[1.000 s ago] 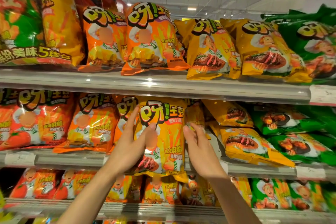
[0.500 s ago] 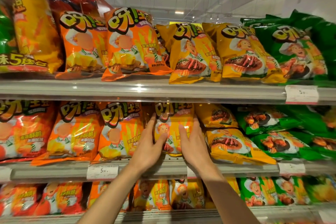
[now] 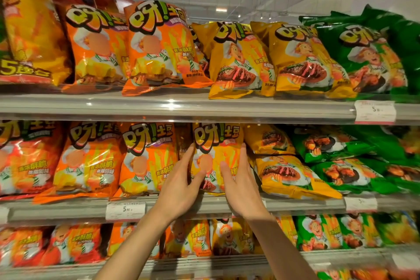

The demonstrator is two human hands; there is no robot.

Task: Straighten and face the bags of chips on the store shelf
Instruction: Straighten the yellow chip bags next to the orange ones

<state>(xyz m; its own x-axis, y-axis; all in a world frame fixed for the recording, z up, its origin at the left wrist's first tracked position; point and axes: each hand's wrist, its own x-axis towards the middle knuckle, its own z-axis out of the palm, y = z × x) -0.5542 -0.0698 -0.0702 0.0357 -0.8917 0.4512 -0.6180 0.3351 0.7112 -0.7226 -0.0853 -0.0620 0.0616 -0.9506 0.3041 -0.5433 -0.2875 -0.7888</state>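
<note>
A yellow bag of chips (image 3: 217, 143) stands upright on the middle shelf (image 3: 295, 203), facing out. My left hand (image 3: 180, 185) grips its left edge and my right hand (image 3: 242, 185) grips its right edge, thumbs on the front. Left of it stand orange bags (image 3: 147, 161), upright. Right of it, two yellow bags (image 3: 288, 175) lie flat and slanted, one above the other. Green bags (image 3: 347, 173) lie tilted further right.
The top shelf (image 3: 181, 107) carries orange, yellow and green bags leaning forward. The bottom shelf (image 3: 204, 261) holds more bags behind my forearms. Price tags (image 3: 125, 210) sit on the shelf rails. A large multipack (image 3: 29, 29) stands at the upper left.
Both hands have pushed the yellow bag back onto the middle shelf and set it upright beside the orange bags. The view has shifted right and closer.
</note>
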